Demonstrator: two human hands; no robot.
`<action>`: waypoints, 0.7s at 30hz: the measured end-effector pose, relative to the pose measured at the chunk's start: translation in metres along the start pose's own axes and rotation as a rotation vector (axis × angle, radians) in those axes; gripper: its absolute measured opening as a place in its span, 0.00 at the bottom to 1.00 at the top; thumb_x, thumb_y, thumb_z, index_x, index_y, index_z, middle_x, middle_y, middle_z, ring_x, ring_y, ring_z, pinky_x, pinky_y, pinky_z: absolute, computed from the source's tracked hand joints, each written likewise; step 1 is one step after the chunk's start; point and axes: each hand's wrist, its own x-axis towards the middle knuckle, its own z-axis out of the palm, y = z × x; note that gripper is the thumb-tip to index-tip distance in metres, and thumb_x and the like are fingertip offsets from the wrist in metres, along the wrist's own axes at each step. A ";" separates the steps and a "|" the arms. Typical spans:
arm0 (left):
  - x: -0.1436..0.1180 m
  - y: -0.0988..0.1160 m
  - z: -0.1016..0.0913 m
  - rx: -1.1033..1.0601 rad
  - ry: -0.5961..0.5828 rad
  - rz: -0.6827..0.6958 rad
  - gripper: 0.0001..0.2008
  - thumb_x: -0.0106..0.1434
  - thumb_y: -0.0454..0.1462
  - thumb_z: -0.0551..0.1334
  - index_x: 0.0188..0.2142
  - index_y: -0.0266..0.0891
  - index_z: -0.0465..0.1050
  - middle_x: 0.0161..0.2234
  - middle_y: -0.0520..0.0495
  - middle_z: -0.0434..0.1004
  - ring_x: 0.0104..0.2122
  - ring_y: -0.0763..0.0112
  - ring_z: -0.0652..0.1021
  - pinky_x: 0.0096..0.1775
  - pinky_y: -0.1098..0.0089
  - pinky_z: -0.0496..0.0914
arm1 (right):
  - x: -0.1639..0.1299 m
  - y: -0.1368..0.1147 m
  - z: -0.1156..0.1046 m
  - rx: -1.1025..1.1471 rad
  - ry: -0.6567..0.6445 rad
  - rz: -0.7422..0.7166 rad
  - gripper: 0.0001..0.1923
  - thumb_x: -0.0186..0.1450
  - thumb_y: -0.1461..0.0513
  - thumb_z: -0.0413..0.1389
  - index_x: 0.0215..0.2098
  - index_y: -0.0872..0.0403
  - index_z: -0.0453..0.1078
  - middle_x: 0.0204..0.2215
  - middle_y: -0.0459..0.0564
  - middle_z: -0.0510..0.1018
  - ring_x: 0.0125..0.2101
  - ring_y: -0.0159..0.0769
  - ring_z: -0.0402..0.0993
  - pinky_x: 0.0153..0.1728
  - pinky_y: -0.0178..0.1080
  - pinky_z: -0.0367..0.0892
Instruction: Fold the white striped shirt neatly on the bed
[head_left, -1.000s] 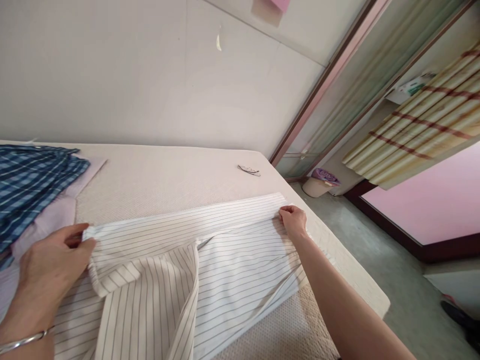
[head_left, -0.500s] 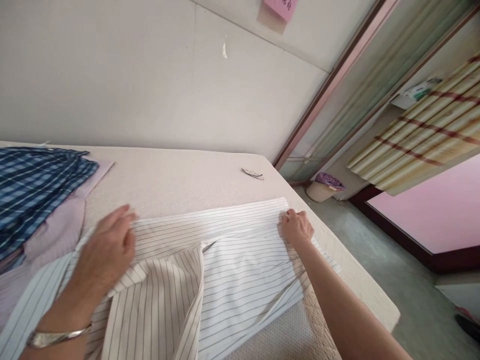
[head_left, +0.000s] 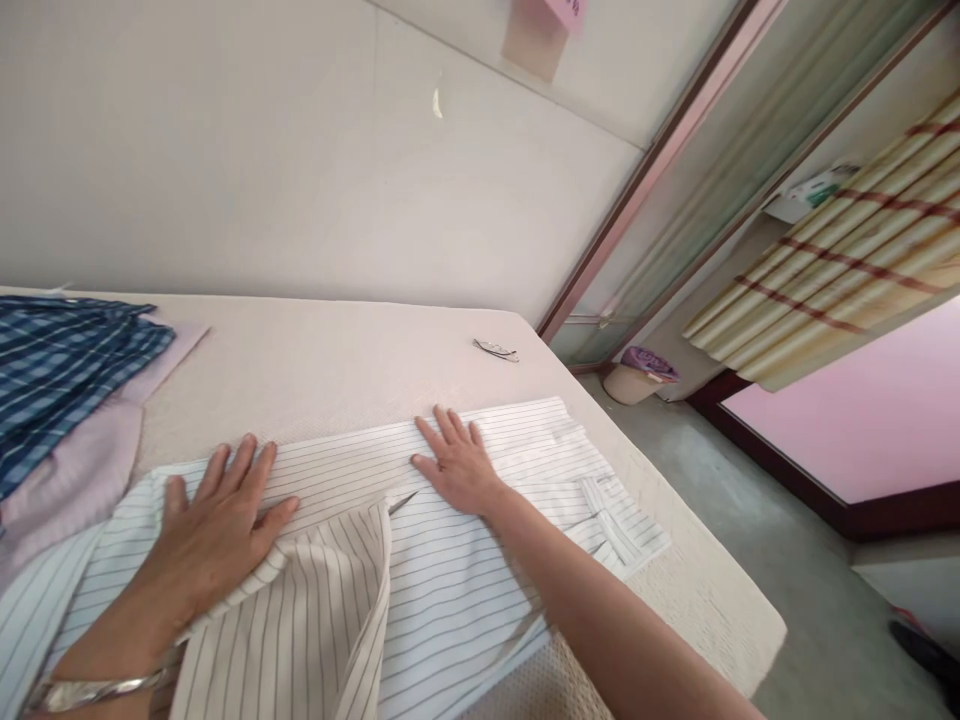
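Note:
A white shirt with thin dark stripes (head_left: 450, 580) lies spread over the padded surface, one sleeve reaching right to a buttoned-looking cuff (head_left: 611, 520). A beige-looking striped part of it is folded over at the lower middle. My left hand (head_left: 225, 510), with a silver bracelet at the wrist, rests flat on the cloth at the left, fingers spread. Flat on the upper edge of the sleeve lies my right hand (head_left: 457, 462), its fingers also apart. Neither hand grips the fabric.
Blue plaid cloth (head_left: 67, 365) and pale pink cloth (head_left: 94, 460) lie at the left. Eyeglasses (head_left: 496, 350) rest near the far right corner of the cream-covered surface (head_left: 337, 350). A wall stands behind. A lined bin (head_left: 637, 378) and a curtain (head_left: 825, 260) are at the right.
My right hand has moved left from the sleeve's far end, uncovering the cuff, and its fingers have spread. My left hand has come down flat onto the cloth. The view has shifted slightly.

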 end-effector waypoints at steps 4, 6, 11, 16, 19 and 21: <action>0.001 -0.001 -0.001 0.017 -0.007 -0.001 0.40 0.69 0.54 0.48 0.74 0.37 0.49 0.75 0.37 0.44 0.73 0.42 0.46 0.66 0.31 0.41 | -0.008 0.081 -0.017 -0.097 0.038 0.213 0.39 0.74 0.38 0.37 0.77 0.41 0.40 0.76 0.48 0.34 0.75 0.48 0.28 0.70 0.60 0.30; 0.002 -0.002 -0.002 0.025 -0.021 -0.005 0.40 0.69 0.54 0.49 0.74 0.38 0.48 0.75 0.37 0.43 0.73 0.42 0.47 0.66 0.31 0.43 | -0.017 0.124 -0.026 -0.117 0.073 0.324 0.39 0.74 0.38 0.37 0.77 0.42 0.40 0.76 0.49 0.35 0.75 0.48 0.29 0.70 0.60 0.32; 0.004 -0.005 -0.003 0.054 -0.061 -0.006 0.42 0.69 0.57 0.47 0.75 0.39 0.45 0.76 0.41 0.37 0.74 0.43 0.45 0.66 0.31 0.44 | -0.035 0.192 -0.040 -0.138 0.146 0.484 0.41 0.73 0.37 0.36 0.77 0.45 0.40 0.76 0.50 0.37 0.74 0.47 0.32 0.71 0.60 0.36; 0.001 0.004 -0.008 0.020 -0.042 -0.014 0.41 0.70 0.56 0.46 0.74 0.34 0.48 0.75 0.37 0.40 0.73 0.41 0.45 0.65 0.30 0.43 | -0.035 0.185 -0.062 -0.156 0.149 0.647 0.40 0.74 0.41 0.41 0.76 0.53 0.46 0.75 0.60 0.45 0.73 0.53 0.41 0.68 0.66 0.43; -0.003 0.012 -0.015 -0.007 -0.050 -0.024 0.42 0.69 0.55 0.46 0.74 0.32 0.48 0.75 0.35 0.40 0.73 0.41 0.45 0.66 0.30 0.42 | -0.055 0.134 -0.064 -0.184 0.177 0.606 0.35 0.74 0.48 0.46 0.73 0.56 0.52 0.73 0.64 0.50 0.73 0.56 0.42 0.67 0.69 0.43; -0.004 0.015 -0.021 -0.016 -0.064 -0.027 0.41 0.70 0.54 0.46 0.74 0.32 0.48 0.75 0.35 0.39 0.73 0.41 0.44 0.66 0.30 0.40 | -0.086 0.076 -0.051 -0.166 0.259 0.357 0.34 0.74 0.50 0.48 0.73 0.56 0.53 0.73 0.63 0.54 0.73 0.52 0.42 0.70 0.62 0.45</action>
